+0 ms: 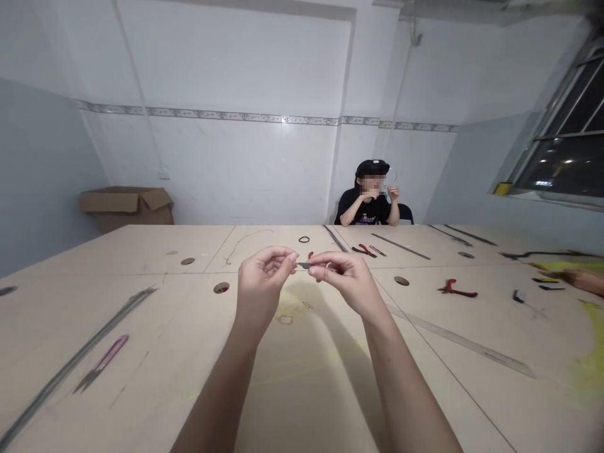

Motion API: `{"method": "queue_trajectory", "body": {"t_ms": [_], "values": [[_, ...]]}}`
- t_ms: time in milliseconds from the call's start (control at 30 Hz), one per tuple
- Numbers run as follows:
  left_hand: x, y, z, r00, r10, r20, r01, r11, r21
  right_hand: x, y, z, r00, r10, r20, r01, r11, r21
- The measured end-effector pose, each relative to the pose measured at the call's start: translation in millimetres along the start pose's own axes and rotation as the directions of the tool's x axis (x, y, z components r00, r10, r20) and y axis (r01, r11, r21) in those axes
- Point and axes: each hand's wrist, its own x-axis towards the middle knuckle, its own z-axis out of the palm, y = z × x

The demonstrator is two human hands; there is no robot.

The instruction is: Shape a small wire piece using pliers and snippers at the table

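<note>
Both my hands are raised over the middle of the table, fingertips close together. My left hand [264,277] is closed in a pinch; whatever is between its thumb and forefinger is too small to make out. A small dark blade-like piece [304,265] sticks out leftward from the fingers of my right hand [346,274], which is closed around it. A hint of pink shows near those fingers, but the rest of the tool is hidden. Just behind the fingertips, a bit of something red [310,255] shows on the table.
Pink thread snips [102,363] and a grey strip bundle [89,346] lie left. Right are a ruler [472,343], red-handled pliers [457,289] and more pliers [364,250]. A person [365,204] sits opposite; another person's hand [582,279] reaches in. A cardboard box [127,207] stands behind.
</note>
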Motion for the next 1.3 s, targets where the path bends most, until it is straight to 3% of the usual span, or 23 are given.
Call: {"method": "queue_trajectory", "body": {"t_ms": [833, 1133, 1300], "values": [[2, -3, -1.5, 0.999, -0.031, 0.013, 0.031, 1.000, 0.007, 2, 0, 0, 1.000, 0.008, 0.017, -0.007, 1.000, -0.024], [0, 0, -0.7, 0.994, -0.050, -0.101, 0.046, 0.998, -0.044, 6, 13, 14, 0.974, -0.203, -0.103, 0.192, 0.975, -0.109], [0, 0, 0.7, 0.985, -0.028, -0.172, 0.015, 0.997, -0.076, 6, 15, 20, 0.979, -0.136, -0.152, 0.130, 0.990, -0.052]]}}
